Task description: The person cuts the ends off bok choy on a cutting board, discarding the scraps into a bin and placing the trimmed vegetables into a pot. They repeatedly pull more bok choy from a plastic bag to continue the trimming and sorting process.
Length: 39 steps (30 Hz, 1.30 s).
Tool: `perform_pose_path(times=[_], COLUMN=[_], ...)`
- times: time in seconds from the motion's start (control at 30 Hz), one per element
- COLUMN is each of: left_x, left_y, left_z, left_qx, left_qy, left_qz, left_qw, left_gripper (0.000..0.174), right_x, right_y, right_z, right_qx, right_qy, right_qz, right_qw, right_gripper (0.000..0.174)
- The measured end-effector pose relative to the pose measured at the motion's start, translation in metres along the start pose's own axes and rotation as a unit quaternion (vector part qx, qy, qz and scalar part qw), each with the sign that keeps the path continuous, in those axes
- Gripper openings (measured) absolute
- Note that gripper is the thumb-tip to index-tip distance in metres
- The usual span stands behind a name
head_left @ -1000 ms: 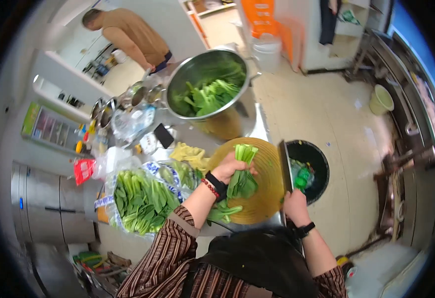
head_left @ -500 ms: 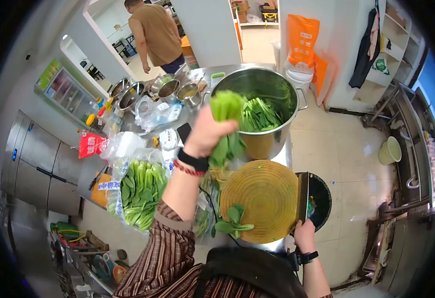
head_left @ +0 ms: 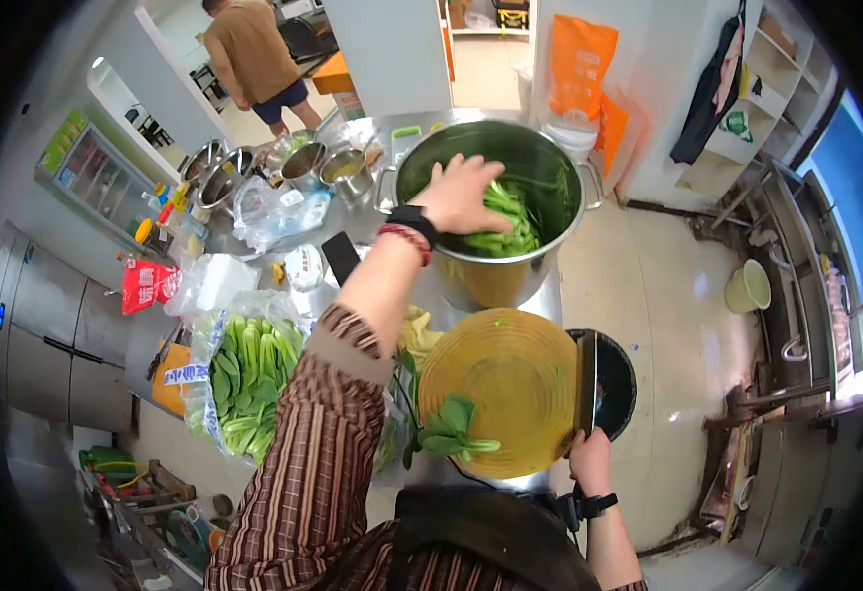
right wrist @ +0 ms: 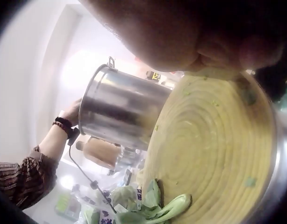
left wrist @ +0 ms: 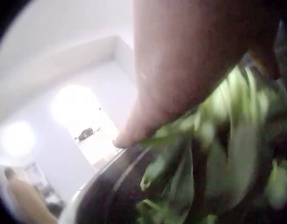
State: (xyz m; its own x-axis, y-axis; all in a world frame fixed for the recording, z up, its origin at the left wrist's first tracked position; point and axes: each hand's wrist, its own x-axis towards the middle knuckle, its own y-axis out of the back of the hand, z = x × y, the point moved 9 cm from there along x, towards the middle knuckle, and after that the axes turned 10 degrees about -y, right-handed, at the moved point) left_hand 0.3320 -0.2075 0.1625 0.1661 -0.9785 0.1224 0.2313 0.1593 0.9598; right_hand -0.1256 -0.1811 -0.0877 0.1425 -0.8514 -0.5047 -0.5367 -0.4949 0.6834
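Observation:
My left hand (head_left: 466, 197) is over the mouth of a tall steel pot (head_left: 496, 284), its fingers spread. Leafy greens (head_left: 518, 225) lie in the pot just beneath the palm; the left wrist view shows the green stalks (left wrist: 227, 102) close under the hand. At the right edge of a round wooden chopping board (head_left: 510, 364), my right hand (head_left: 591, 461) grips a cleaver (head_left: 587, 384), its blade upright along the rim. A small bok choy (head_left: 451, 431) lies at the board's lower left, and also shows in the right wrist view beside the pale stalk (right wrist: 176, 205).
A plastic bag of bok choy (head_left: 244, 374) sits left of the board. Behind it are a phone (head_left: 340, 258), a red packet (head_left: 151, 286) and several steel bowls (head_left: 223, 182). A black bin (head_left: 617, 384) stands below the board's right side. Another person (head_left: 249, 59) is at the back.
My left hand has carried a bunch of greens from the board to the pot and let go of it there. The right hand keeps the cleaver at the board's edge.

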Motion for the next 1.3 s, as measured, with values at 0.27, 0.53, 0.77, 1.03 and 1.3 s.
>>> perform_pose_path(times=[0.27, 0.53, 0.77, 1.03, 1.3], left_x=[-0.207, -0.29, -0.255, -0.153, -0.249], left_y=[0.05, -0.149, -0.229, -0.188, -0.196], left_z=[0.03, 0.158, 0.164, 0.124, 0.167], left_qx=[-0.493, -0.127, -0.06, -0.66, -0.098], left_qy=[0.089, 0.001, -0.13, 0.06, -0.316], left_qz=[0.289, 0.04, -0.064, -0.026, -0.222], left_qw=[0.816, 0.991, 0.988, 0.748, 0.917], left_gripper=[0.029, 0.031, 0.018, 0.021, 0.035], right_x=[0.001, -0.021, -0.022, -0.023, -0.005], right_y=[0.001, 0.013, 0.017, 0.028, 0.016], right_z=[0.001, -0.027, -0.029, -0.03, -0.017], right_qx=[-0.008, 0.012, -0.001, 0.007, 0.001], right_qy=[0.0, -0.061, -0.046, -0.057, 0.029], right_qz=[-0.017, -0.06, -0.056, -0.049, -0.022], right_qw=[1.0, 0.996, 0.997, 0.997, 0.999], right_gripper=[0.025, 0.026, 0.029, 0.031, 0.03])
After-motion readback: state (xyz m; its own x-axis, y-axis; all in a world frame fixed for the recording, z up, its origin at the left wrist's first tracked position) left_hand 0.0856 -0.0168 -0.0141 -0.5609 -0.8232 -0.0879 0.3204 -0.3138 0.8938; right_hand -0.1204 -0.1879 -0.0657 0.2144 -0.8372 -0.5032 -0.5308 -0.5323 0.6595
